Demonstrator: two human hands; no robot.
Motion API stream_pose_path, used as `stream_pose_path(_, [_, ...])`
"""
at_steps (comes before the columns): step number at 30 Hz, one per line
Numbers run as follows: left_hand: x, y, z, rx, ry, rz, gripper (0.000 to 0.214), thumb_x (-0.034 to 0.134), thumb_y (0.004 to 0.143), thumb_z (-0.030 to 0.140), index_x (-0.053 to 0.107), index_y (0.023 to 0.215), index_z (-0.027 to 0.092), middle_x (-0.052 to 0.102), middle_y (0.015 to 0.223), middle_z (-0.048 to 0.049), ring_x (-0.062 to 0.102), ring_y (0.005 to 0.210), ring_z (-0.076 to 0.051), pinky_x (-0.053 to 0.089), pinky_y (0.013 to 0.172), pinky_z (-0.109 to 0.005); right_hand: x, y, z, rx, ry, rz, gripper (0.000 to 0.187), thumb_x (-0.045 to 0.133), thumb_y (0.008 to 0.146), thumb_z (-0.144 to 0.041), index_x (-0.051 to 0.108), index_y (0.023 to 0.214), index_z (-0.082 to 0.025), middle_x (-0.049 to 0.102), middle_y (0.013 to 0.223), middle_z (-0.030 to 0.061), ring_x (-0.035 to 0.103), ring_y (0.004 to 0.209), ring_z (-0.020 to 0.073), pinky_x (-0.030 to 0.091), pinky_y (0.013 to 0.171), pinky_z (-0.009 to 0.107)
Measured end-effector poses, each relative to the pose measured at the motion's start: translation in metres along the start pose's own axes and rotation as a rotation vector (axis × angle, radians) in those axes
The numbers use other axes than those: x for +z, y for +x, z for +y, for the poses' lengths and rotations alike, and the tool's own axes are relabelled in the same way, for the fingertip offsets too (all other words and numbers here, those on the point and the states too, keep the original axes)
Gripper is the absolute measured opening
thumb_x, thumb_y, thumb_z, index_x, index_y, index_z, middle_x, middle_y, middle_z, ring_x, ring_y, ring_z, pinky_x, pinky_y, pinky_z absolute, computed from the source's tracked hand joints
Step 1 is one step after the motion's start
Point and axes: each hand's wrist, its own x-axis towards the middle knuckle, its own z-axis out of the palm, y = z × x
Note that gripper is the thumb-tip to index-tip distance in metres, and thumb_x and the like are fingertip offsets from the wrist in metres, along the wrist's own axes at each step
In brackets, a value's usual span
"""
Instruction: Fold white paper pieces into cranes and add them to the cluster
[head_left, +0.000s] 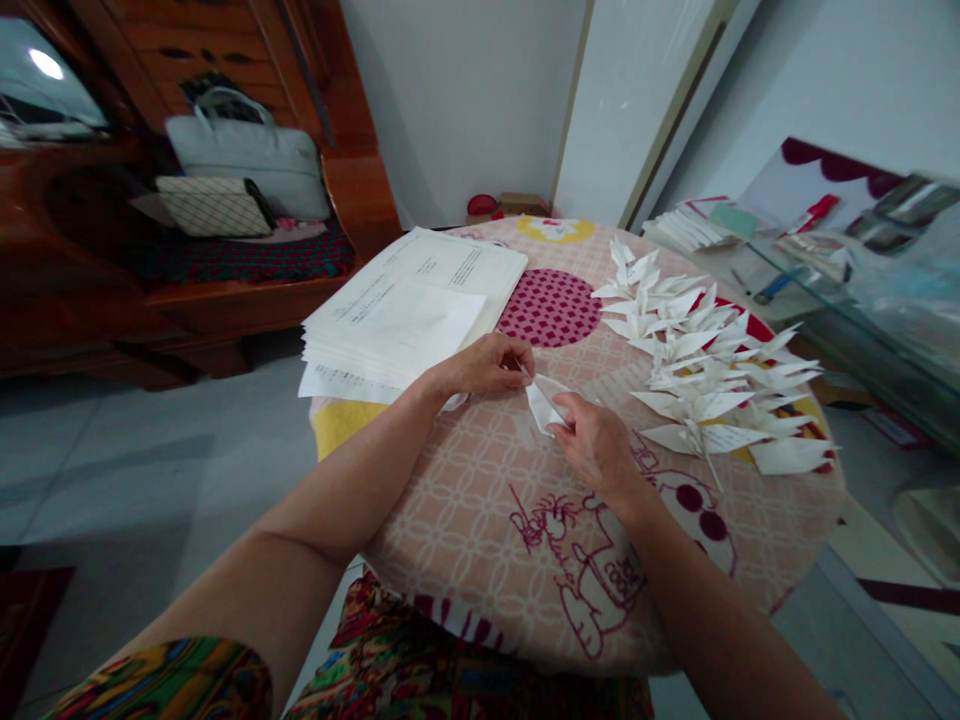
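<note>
Between my hands is a small piece of folded white paper (544,408), narrow and pointed, held just above the round table. My left hand (491,363) pinches its upper left tip between thumb and fingertips. At its lower right side, my right hand (596,440) grips it with thumb and forefinger. A pile of folded paper cranes (697,345) lies to the right of my hands, wings pointing outward. Left of them is a stack of paper sheets (409,300), some printed, with a blank sheet on top.
The round table wears a patterned cloth (465,510). Beyond it on the right, a glass-topped table (840,330) holds papers, a pen and plastic bags. A wooden bench (262,300) at the left carries a grey handbag (247,155) and a quilted pouch (214,205).
</note>
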Motion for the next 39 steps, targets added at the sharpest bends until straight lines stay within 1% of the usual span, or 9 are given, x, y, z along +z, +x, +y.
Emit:
stream_pose_path(3, [0.007, 0.002, 0.002, -0.049, -0.011, 0.039, 0.012, 0.069, 0.076, 0.023, 0.065, 0.080, 0.012, 0.059, 0.060, 0.0033, 0.050, 0.052, -0.006, 0.037, 0.052, -0.017, 0.000, -0.003, 0.000, -0.071, -0.014, 0.018, 0.044, 0.059, 0.087, -0.017, 0.065, 0.131, -0.022, 0.074, 0.095, 0.0069, 0.066, 0.084, 0.0212, 0.042, 0.072, 0.030])
stream_pose_path(6, [0.013, 0.003, 0.002, -0.091, 0.047, 0.100, 0.013, 0.067, 0.072, 0.016, 0.065, 0.084, 0.012, 0.059, 0.061, 0.0040, 0.052, 0.053, -0.006, 0.038, 0.052, -0.017, -0.003, -0.006, 0.000, -0.119, -0.087, -0.011, 0.027, 0.057, 0.090, -0.018, 0.076, 0.108, -0.020, 0.071, 0.093, 0.0088, 0.064, 0.086, 0.0222, 0.041, 0.070, 0.030])
stream_pose_path(9, [0.017, 0.004, 0.001, -0.086, 0.179, 0.145, 0.032, 0.067, 0.069, 0.013, 0.068, 0.101, 0.011, 0.066, 0.074, 0.0001, 0.058, 0.064, -0.009, 0.042, 0.059, -0.019, -0.007, -0.007, -0.002, -0.146, -0.149, -0.044, 0.022, 0.056, 0.091, -0.020, 0.077, 0.097, -0.019, 0.069, 0.090, 0.0091, 0.063, 0.086, 0.0223, 0.038, 0.069, 0.031])
stream_pose_path(14, [0.025, 0.006, 0.008, -0.061, 0.366, 0.034, 0.036, 0.069, 0.076, 0.026, 0.073, 0.109, 0.014, 0.074, 0.102, -0.0072, 0.066, 0.090, -0.018, 0.048, 0.079, -0.027, -0.012, -0.007, -0.005, -0.156, -0.210, -0.082, 0.019, 0.058, 0.093, -0.024, 0.076, 0.093, -0.020, 0.067, 0.091, 0.0090, 0.061, 0.086, 0.0214, 0.036, 0.069, 0.030])
stream_pose_path(19, [0.035, 0.011, 0.017, -0.125, 0.434, 0.070, 0.023, 0.068, 0.076, 0.024, 0.077, 0.094, 0.013, 0.074, 0.084, -0.0043, 0.065, 0.078, -0.018, 0.048, 0.076, -0.028, -0.014, -0.010, -0.006, -0.194, -0.260, -0.085, 0.014, 0.062, 0.091, -0.026, 0.074, 0.096, -0.020, 0.066, 0.094, 0.0101, 0.060, 0.090, 0.0233, 0.038, 0.072, 0.031])
stream_pose_path(24, [0.040, 0.013, 0.019, -0.309, 0.149, 0.145, 0.017, 0.062, 0.072, 0.014, 0.075, 0.083, 0.013, 0.063, 0.056, 0.0022, 0.057, 0.051, -0.011, 0.043, 0.053, -0.021, -0.010, -0.012, -0.001, -0.256, -0.253, -0.054, 0.015, 0.060, 0.090, -0.020, 0.071, 0.101, -0.019, 0.065, 0.105, 0.0115, 0.058, 0.097, 0.0253, 0.040, 0.076, 0.032])
stream_pose_path(31, [0.037, 0.015, 0.018, -0.493, -0.327, 0.138, 0.014, 0.058, 0.073, 0.007, 0.069, 0.083, 0.010, 0.058, 0.047, 0.0026, 0.050, 0.038, -0.006, 0.037, 0.040, -0.015, -0.004, -0.010, 0.009, -0.333, -0.238, 0.077, 0.016, 0.056, 0.087, -0.015, 0.069, 0.097, -0.016, 0.066, 0.105, 0.0130, 0.056, 0.096, 0.0254, 0.043, 0.082, 0.034])
stream_pose_path(35, [0.033, 0.013, 0.017, -0.527, -0.499, 0.161, 0.016, 0.062, 0.075, 0.007, 0.069, 0.090, 0.009, 0.060, 0.049, 0.0018, 0.050, 0.038, -0.005, 0.035, 0.038, -0.014, -0.003, -0.007, 0.015, -0.362, -0.165, 0.177, 0.020, 0.052, 0.086, -0.012, 0.070, 0.094, -0.016, 0.068, 0.102, 0.0131, 0.058, 0.096, 0.0257, 0.044, 0.085, 0.036])
stream_pose_path(39, [0.028, 0.007, 0.023, -0.475, -0.596, 0.118, 0.017, 0.065, 0.079, 0.010, 0.070, 0.095, 0.010, 0.061, 0.052, 0.0013, 0.049, 0.039, -0.004, 0.034, 0.039, -0.015, -0.006, -0.005, 0.017, -0.352, -0.004, 0.337, 0.024, 0.048, 0.091, -0.015, 0.072, 0.093, -0.018, 0.072, 0.097, 0.0114, 0.062, 0.095, 0.0242, 0.047, 0.088, 0.036])
